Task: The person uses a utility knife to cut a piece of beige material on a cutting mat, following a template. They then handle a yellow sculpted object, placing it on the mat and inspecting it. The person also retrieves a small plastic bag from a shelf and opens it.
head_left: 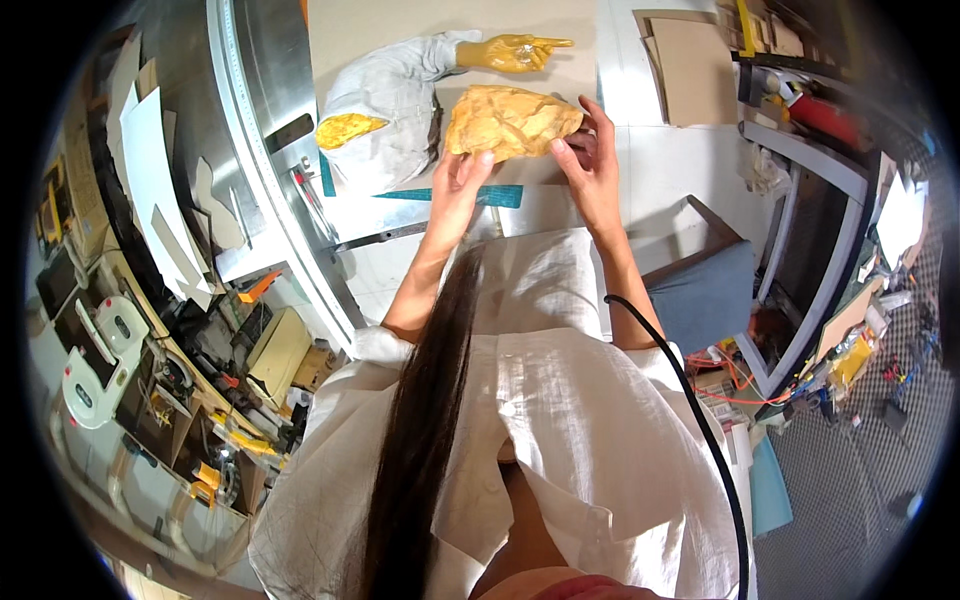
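A yellow-orange, rock-like piece [512,122] with a rough, creased surface is held between my two hands at the front of the worktable. My left hand [463,178] grips its lower left edge, with the thumb on the near side and the fingers mostly hidden underneath. At its right end, my right hand [592,165] has the thumb on the near edge and the fingers around the far side. Just beyond lies a sculpted bent arm in a pale grey sleeve [385,85], ending in a golden-brown pointing hand [512,53]. Yellow material [348,130] shows at the sleeve's cut end.
The brown board [455,18] lies under the sculpted arm, with a teal mat [500,196] sticking out at its near edge. A blue-grey stool [705,295] stands to my right, beside a grey metal frame [850,180]. Shelves crowded with tools are on the left.
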The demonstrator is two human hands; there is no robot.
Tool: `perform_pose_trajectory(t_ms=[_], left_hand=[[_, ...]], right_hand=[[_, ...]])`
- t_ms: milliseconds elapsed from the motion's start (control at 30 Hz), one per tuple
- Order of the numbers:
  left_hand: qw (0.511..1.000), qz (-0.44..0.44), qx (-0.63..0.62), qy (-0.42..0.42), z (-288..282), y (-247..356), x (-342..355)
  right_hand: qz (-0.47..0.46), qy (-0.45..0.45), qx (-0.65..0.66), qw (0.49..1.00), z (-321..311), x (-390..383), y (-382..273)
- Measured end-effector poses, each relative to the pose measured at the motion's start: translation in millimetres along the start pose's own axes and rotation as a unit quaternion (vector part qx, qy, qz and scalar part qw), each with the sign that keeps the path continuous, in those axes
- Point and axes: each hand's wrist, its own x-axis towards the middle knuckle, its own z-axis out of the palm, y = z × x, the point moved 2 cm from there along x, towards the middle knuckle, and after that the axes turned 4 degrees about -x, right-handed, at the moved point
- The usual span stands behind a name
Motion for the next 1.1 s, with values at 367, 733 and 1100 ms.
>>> perform_pose_trajectory(t_ms=[367, 733, 1100], left_hand=[[0.999, 0.026, -0.032, 0.013, -5, -20, 4], [0.993, 0.118, 0.003, 0.007, 0, -12, 5], [0.991, 0.137, -0.005, 0.013, 2, -14, 2]], right_hand=[[0.024, -0.012, 0.003, 1.0, 11, 6, 5], [0.047, -0.058, 0.012, 0.997, 11, 9, -13], [0.044, -0.067, 0.027, 0.996, 13, 9, -16]])
